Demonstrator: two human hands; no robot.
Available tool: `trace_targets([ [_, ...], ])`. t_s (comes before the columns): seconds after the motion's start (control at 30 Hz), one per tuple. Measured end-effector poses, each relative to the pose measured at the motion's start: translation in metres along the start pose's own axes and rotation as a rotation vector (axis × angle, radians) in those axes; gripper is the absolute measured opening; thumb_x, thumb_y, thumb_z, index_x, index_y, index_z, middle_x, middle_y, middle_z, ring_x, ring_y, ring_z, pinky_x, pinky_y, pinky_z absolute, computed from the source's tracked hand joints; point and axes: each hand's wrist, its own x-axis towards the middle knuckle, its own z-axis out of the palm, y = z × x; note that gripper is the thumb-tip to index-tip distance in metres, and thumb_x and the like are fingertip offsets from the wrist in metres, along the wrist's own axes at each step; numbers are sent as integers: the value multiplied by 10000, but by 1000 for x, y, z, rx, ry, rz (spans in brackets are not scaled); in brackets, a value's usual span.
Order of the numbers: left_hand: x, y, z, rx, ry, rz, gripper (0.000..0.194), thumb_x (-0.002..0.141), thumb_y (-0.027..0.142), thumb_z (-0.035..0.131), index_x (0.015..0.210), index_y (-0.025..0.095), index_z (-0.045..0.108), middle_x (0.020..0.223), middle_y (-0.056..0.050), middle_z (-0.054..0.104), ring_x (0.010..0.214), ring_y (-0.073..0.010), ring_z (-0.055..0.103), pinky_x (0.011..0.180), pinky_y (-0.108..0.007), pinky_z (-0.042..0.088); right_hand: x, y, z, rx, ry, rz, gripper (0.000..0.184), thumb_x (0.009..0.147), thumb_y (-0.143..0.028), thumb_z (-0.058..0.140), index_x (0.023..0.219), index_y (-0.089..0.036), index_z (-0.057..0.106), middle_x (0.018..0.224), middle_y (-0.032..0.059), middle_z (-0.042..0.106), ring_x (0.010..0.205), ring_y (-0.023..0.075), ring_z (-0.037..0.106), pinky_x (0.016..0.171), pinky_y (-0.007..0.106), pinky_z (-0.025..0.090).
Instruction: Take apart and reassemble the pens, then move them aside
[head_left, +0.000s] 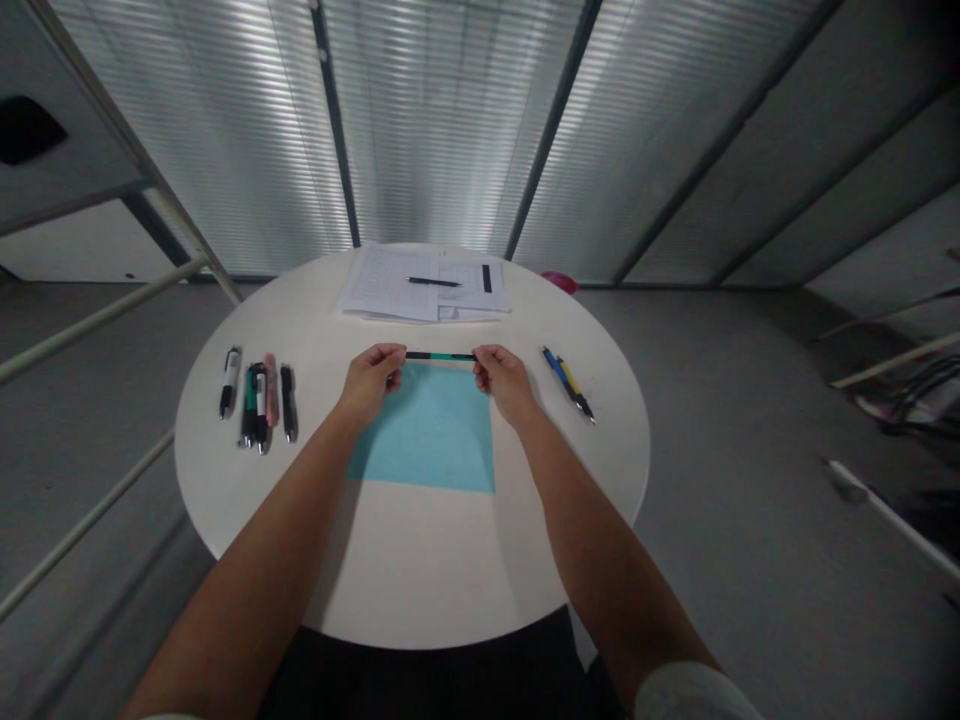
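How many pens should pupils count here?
9: five pens bunched on the table's left, two pens on its right, one pen on the papers, one pen held between left hand and right hand. The bunch may hide more.

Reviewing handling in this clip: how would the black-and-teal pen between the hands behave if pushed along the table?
Likely rolls: the black-and-teal pen looks slim and round. Probably light, as the left hand and right hand pinch only its ends, and stiff, being straight between them.

One round table (420, 570), one blue sheet (427, 430), at least nine pens (441, 356), two hands (367, 383) (506, 383).
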Motion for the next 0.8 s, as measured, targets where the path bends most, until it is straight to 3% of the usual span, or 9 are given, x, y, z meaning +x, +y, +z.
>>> trace_targets([
  [0.5, 2, -3, 0, 28, 12, 0, 260, 643, 313, 784, 770, 138, 640, 650, 11, 547, 486, -60, 447, 422, -204, 306, -2, -3, 0, 43, -7, -1, 352, 670, -405, 737, 921, -197, 606, 726, -34, 628, 443, 63, 507, 397, 211, 320],
  [0.8, 0, -1, 1, 30, -6, 5, 248, 625, 273, 787, 797, 147, 659, 643, 16, 549, 493, -64, 459, 437, -213, 322, 0, -1, 0, -10, 1, 1, 322, 763, -504, 641, 840, -192, 623, 552, -56, 542, 409, 64, 455, 374, 201, 298],
])
